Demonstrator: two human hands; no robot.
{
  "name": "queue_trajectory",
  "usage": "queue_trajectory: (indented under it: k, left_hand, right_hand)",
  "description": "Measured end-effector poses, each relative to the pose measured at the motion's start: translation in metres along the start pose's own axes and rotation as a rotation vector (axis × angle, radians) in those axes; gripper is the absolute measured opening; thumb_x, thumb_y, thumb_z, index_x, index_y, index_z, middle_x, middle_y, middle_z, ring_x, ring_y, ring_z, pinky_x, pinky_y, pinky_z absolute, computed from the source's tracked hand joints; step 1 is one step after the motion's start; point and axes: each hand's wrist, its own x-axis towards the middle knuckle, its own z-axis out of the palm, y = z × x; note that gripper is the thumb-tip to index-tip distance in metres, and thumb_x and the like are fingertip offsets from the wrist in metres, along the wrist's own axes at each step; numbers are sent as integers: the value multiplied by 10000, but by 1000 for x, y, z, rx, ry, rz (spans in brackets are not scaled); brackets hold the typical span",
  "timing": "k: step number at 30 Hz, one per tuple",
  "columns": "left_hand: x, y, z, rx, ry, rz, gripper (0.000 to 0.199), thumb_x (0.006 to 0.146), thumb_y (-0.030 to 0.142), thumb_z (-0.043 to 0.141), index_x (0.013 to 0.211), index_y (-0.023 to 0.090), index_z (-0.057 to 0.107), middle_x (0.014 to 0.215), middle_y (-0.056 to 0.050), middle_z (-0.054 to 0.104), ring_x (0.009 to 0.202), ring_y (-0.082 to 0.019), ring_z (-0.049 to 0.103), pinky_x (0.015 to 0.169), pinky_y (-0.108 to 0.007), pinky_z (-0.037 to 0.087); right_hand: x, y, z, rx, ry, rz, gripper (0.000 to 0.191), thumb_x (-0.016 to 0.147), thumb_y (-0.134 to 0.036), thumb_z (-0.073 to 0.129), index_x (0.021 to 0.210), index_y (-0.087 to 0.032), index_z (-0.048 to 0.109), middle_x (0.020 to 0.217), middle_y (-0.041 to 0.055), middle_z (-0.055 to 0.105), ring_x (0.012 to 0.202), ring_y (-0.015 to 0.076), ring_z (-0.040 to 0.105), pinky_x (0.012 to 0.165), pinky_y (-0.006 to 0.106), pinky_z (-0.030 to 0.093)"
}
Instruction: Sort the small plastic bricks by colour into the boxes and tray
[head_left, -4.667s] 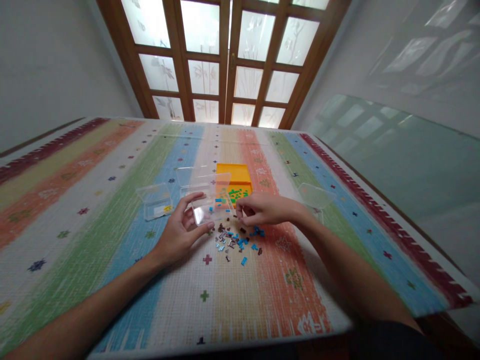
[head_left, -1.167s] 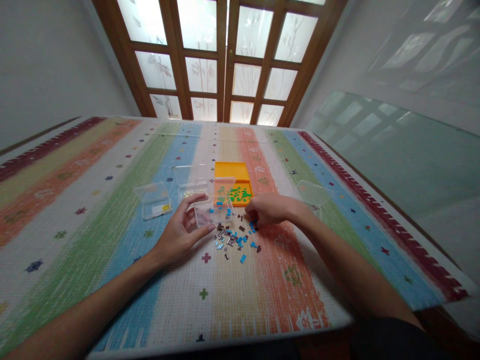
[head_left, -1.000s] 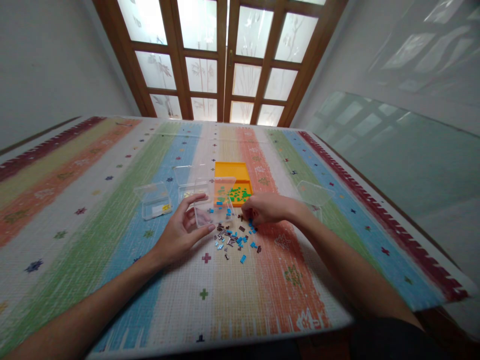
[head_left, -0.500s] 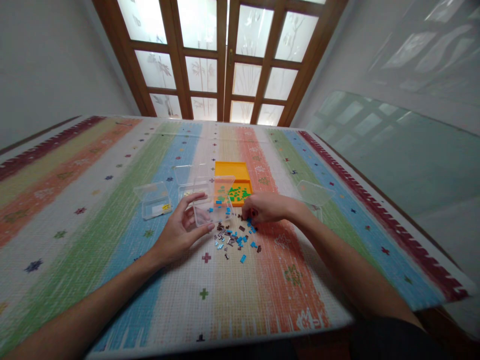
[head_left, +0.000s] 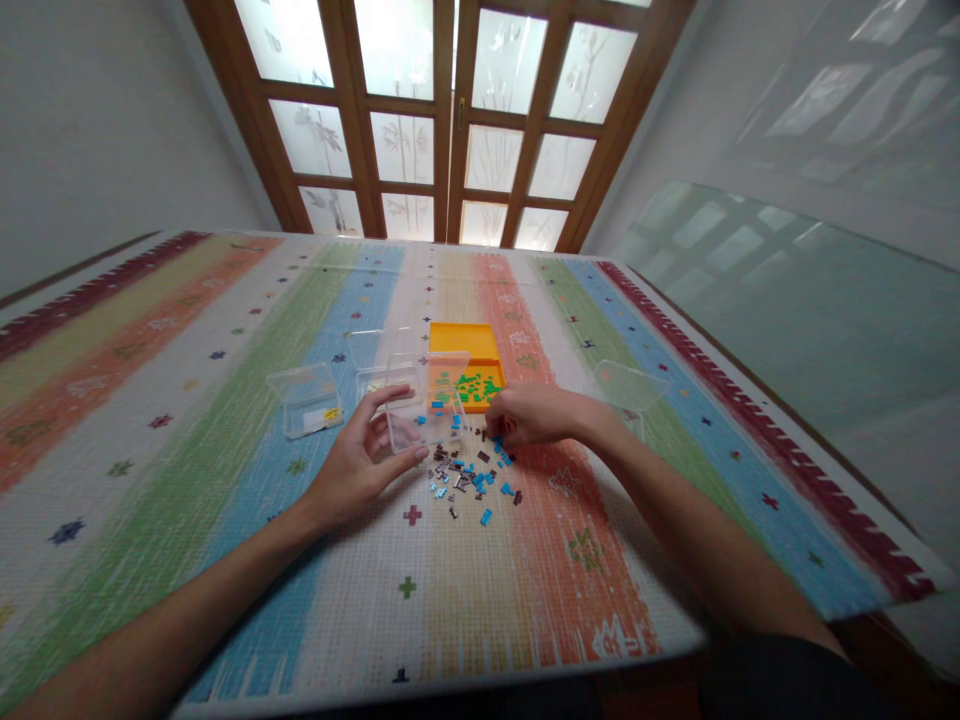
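Observation:
My left hand [head_left: 367, 450] is closed around the left side of a clear plastic box [head_left: 405, 436] with its lid raised; a few blue pieces show in it. Bent down at the right edge of a loose pile of small blue and brown building bricks [head_left: 472, 478], my right hand [head_left: 521, 413] has its fingers pressed together. What those fingertips hold, if anything, is hidden. Just behind the hands lies an open orange case [head_left: 463, 342] with small green bricks [head_left: 480, 386] in its near half.
Two more clear boxes stand to the left: one [head_left: 289, 432] with yellow pieces, another [head_left: 360, 350] partly behind my left hand. A further open clear box [head_left: 637, 388] is beyond my right wrist. A striped tablecloth [head_left: 360, 600] covers the table.
Almost nothing differs. My right hand has shifted very slightly at the pile's edge; my left hand and the box stay in place.

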Motion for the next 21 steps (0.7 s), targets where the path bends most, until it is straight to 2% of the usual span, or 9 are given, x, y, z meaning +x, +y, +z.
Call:
queue_trajectory:
  k: [9,14,21]
  left_hand:
    - [1,0,0,-30,-6,-10,618,823,281,804,1371,246,520,1221,-87,690,944,-209,723,931,-424,631]
    - [0,1,1,-51,-9,-26,616,823,271,803,1364,238,509,1267,-90,668,938,-186,717,948,-409,618]
    - [0,1,1,-45,-23,-36,618,836,274,789,1376,242,490,1186,-69,694,939,-196,723,958,-431,605]
  right_hand:
    - [1,3,2,1,14,-4,162,777,-122,729,891,-190,821,852,44,779,661,134,578,598,262,346]
    - [2,1,3,-11,23,10,158,779,-120,710,881,-180,815,823,46,765,640,132,549,589,269,330]
    - [3,-6,5,-51,13,38,131,784,-151,702,882,-169,787,836,60,735,648,143,518,577,276,313]
